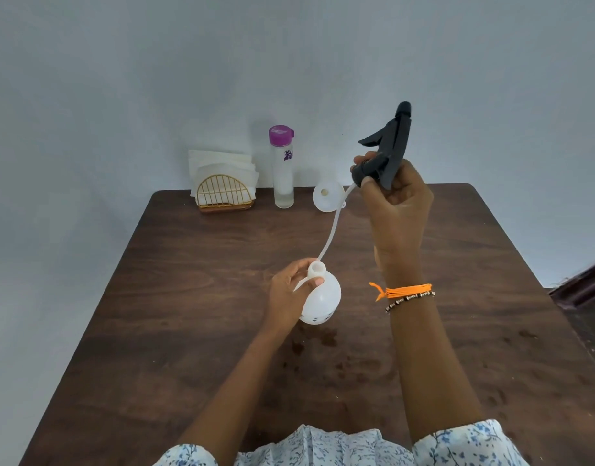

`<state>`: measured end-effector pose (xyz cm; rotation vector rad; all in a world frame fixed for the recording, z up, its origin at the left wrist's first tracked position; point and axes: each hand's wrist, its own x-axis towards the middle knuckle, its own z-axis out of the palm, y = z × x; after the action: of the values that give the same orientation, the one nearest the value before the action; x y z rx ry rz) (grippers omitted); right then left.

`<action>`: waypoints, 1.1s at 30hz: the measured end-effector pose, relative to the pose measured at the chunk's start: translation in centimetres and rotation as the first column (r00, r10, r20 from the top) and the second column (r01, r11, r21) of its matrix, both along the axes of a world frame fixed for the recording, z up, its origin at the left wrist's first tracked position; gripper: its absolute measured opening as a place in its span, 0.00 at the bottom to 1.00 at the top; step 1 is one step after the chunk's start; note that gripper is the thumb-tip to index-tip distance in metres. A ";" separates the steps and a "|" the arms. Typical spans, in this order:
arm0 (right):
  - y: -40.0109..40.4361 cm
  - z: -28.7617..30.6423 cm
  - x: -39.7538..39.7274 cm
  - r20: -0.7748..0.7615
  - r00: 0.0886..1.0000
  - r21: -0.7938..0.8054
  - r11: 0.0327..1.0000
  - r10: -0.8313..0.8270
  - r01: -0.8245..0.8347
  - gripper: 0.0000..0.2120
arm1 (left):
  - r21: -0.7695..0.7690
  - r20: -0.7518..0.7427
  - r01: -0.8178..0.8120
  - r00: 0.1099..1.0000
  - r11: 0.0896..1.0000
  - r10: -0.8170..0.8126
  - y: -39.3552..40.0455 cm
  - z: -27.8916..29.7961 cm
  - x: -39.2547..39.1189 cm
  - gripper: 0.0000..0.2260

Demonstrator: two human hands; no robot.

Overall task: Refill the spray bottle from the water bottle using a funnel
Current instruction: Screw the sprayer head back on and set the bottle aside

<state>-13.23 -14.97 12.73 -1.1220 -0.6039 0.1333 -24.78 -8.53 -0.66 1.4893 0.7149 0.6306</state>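
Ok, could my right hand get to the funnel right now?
Probably not yet. The right hand grips the black spray head, whose tube crosses in front of the white funnel. The table around the funnel looks open, so it should be reachable after setting the head down.
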 end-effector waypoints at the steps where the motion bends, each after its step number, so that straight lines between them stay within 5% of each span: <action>1: 0.1 -0.2 -0.1 -0.007 1.000 -0.011 1.000 0.008 -0.009 0.11 | -0.005 0.003 -0.004 1.000 1.000 0.004 0.0 0.0 0.0 0.15; 14: -0.5 0.0 0.6 0.013 1.000 -0.007 1.000 0.005 -0.005 0.12 | 0.008 0.004 0.004 1.000 1.000 -0.004 0.0 -0.2 0.0 0.13; 20: -0.3 -1.1 0.7 0.030 0.987 -0.124 0.981 0.157 -0.152 0.11 | 0.003 0.037 0.007 0.999 1.000 -0.007 0.0 -0.3 0.0 0.14; 26: 0.0 -4.4 1.2 0.029 0.899 -0.392 0.833 0.436 -0.391 0.12 | -0.005 0.034 0.003 0.999 1.000 -0.002 0.2 -0.5 0.0 0.15; 33: -0.2 -8.3 1.5 -0.022 0.864 -0.621 0.671 0.502 -0.405 0.08 | -0.036 0.051 0.024 0.998 0.999 -0.023 0.3 -0.9 0.1 0.13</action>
<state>-11.70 -15.19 4.42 -1.5974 -1.0231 0.7341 -24.68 -8.26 -1.53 1.4417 0.6660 0.6319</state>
